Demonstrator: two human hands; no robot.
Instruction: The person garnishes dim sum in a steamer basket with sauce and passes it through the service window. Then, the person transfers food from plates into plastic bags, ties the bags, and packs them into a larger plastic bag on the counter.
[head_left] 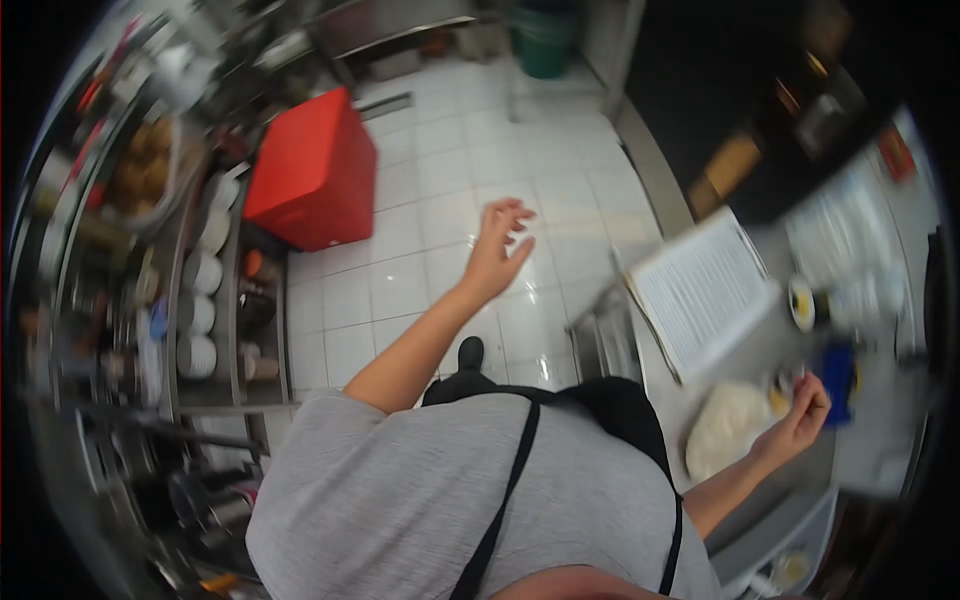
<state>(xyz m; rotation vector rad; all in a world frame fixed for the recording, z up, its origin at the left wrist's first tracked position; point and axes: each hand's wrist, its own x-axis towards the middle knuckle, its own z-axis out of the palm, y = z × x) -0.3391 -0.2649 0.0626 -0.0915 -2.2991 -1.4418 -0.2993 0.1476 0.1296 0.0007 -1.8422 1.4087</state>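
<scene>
My left hand (497,250) is held out over the tiled floor, fingers loosely bent and apart, with nothing in it. Over the metal counter on the right is my right hand (797,415), its fingers curled together; whether something small sits in them is hidden. Just left of that hand lies a clear bag of pale whitish stuff (728,428). A blue object (838,383) is beside the fingertips, too blurred to name. Farther along the counter rests a set of printed pages (702,292), apparently on a clipboard or in a folder.
A red box (315,175) stands on the white tiled floor (400,285) at left. Shelving there holds stacked white dishes (203,272) and a tub of brown items (145,170). At the back is a green bin (545,42). Clear plastic bags (845,235) lie at right.
</scene>
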